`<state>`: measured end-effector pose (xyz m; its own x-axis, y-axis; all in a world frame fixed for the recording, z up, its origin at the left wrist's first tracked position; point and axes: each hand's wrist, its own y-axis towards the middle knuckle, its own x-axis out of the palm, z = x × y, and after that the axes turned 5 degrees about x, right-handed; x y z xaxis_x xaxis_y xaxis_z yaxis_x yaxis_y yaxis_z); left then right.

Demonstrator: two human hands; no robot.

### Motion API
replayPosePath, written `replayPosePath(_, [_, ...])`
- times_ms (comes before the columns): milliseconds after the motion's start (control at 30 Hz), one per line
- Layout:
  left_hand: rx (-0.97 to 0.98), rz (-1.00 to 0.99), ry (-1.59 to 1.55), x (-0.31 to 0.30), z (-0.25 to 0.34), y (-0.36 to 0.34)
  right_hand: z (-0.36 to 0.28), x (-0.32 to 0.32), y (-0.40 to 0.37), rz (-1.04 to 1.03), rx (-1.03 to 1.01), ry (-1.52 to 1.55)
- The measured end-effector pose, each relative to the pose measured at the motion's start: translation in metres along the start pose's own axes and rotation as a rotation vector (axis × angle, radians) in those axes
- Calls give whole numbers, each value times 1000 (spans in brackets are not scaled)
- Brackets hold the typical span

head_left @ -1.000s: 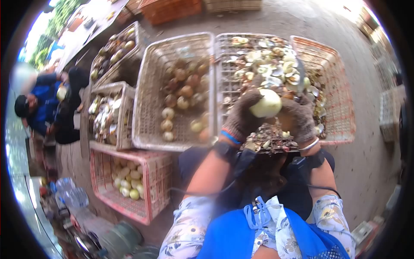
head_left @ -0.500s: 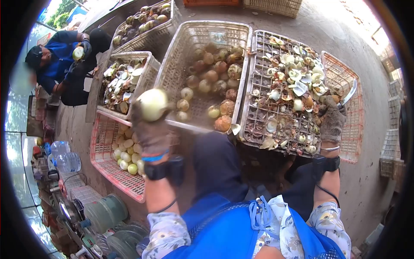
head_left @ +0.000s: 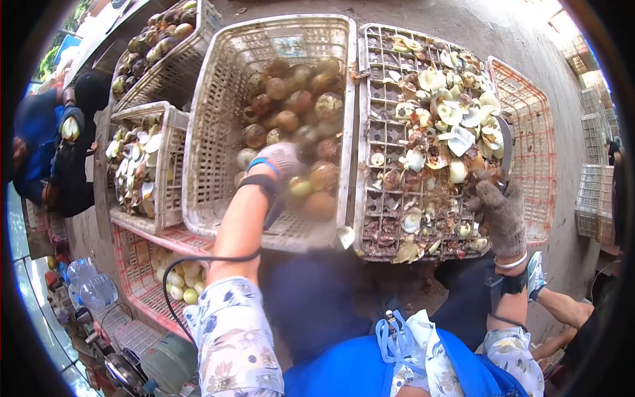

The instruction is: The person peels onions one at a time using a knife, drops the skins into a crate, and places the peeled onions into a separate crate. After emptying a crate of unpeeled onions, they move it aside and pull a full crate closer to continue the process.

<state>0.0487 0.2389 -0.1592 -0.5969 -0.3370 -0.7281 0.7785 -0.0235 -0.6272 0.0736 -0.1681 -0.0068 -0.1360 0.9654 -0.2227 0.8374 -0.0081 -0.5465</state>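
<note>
My left hand [head_left: 289, 163], in a greyish glove, reaches into the large white crate [head_left: 202, 149] over the unpeeled onions [head_left: 286, 120]. Its fingers are blurred and partly hidden among them. A gloved right hand [head_left: 501, 213] of mine is closed round a knife [head_left: 507, 147], whose blade points away from me. That hand rests by the right side of an upturned slatted crate [head_left: 362, 198] strewn with onion peels and cut ends [head_left: 451, 114]. Peeled onions [head_left: 177, 278] lie in a red crate [head_left: 129, 255] at lower left.
A crate of peelings [head_left: 173, 165] and a crate of dark onions [head_left: 162, 73] stand at left, near a co-worker in blue [head_left: 36, 139] holding an onion. Another red crate [head_left: 536, 152] is at right. A bare leg [head_left: 562, 306] shows at lower right. Water bottles [head_left: 92, 284] stand lower left.
My left hand has gone from beside the white crate, where it held a peeled onion, into that crate; the onion no longer shows in it. The view has shifted, and a leg has appeared at right.
</note>
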Motion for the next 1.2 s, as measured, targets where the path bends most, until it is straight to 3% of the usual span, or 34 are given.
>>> replayPosePath(33, [13, -164, 48, -1, 5, 24, -3, 0, 1, -34, 24, -31])
replayPosePath(100, [-120, -195, -64, 24, 6, 70, -7, 8, -1, 19, 82, -62])
replayPosePath(133, [19, -184, -24, 64, -13, 104, -5, 7, 4, 13, 76, -36])
replayPosePath(167, [37, -138, 37, 63, 7, 91, -7, 4, 9, 35, 52, -1])
replayPosePath(233, [-266, -163, -267, 52, 45, 77, -9, -2, 14, -18, 73, 41])
replayPosePath(267, [-89, -151, -406, 171, -38, 153, -22, -5, 14, -27, 163, 3])
replayPosePath(333, [-178, -187, -1036, 247, -92, 197, 1, -13, 26, -46, 38, 12])
replayPosePath(400, [-158, -76, -966, 298, -137, 238, -5, -14, 28, -103, 45, -7])
replayPosePath(433, [-36, -47, -709, 232, -91, 187, -6, -12, 26, -150, 39, 166])
replayPosePath(467, [241, 40, -283, 150, -31, 126, 1, -15, 32, -120, -1, -12])
replayPosePath(500, [173, 9, -217, 147, -22, 124, 7, -18, 35, -95, -26, -188])
replayPosePath(533, [121, -19, -202, 155, -26, 128, 3, -14, 26, -84, -34, -169])
replayPosePath(600, [64, -55, -150, 150, -15, 136, -19, -18, 16, -259, 105, 112])
replayPosePath(633, [43, -65, -126, 147, -14, 136, 1, -14, 23, -257, -146, 139])
replayPosePath(700, [21, -70, -93, 144, -8, 135, -4, -17, 12, -279, 57, 153])
replayPosePath(833, [-22, -85, -73, 142, -4, 135, 19, -24, 5, -324, 83, 109])
replayPosePath(933, [-43, -84, -86, 143, -3, 138, 16, -29, 1, -291, -101, -11])
replayPosePath(1033, [-64, -83, -97, 147, -6, 135, 34, -31, 15, -347, -63, 120])
replayPosePath(1200, [-25, -10, -272, 153, -25, 123, 13, -36, 8, -351, 16, 202])
